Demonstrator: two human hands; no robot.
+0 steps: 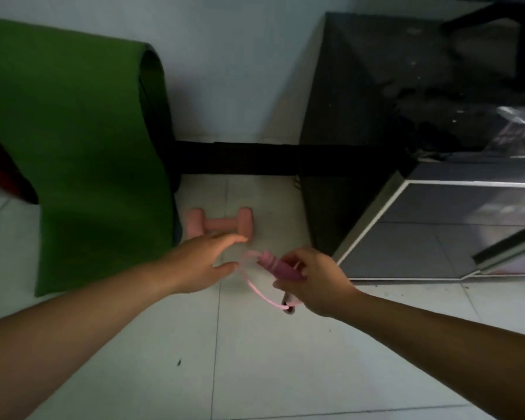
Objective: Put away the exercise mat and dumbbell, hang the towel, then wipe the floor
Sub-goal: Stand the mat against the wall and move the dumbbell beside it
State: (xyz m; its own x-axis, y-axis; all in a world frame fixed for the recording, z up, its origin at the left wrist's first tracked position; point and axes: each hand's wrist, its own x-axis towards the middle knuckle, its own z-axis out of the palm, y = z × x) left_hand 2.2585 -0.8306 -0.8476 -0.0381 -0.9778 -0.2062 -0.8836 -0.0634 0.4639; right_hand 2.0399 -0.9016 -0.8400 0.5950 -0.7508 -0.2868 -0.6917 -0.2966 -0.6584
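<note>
Head view, motion blur on both hands. Dumbbell [221, 224], pink, lies on the tiled floor [255, 359] close to the wall [225, 71] and its dark skirting [240, 159], between the mat and a black cabinet [346, 116]. Exercise mat [82, 147], green, not rolled: it stands draped against the wall at left, lower edge spread on the floor, right edge just beside the dumbbell. Left hand [200, 262]: fingers straight and spread, holding nothing, fingertips at the dumbbell's near side; contact cannot be judged. Right hand [319, 283]: fingers curled round the pink handles [281, 266] of a skipping rope, pale pink cord [259, 291] looping below. Glass-fronted panel [437, 231] in a pale frame lies right of the cabinet. Printed surface [512, 137] at far right: too blurred to read
</note>
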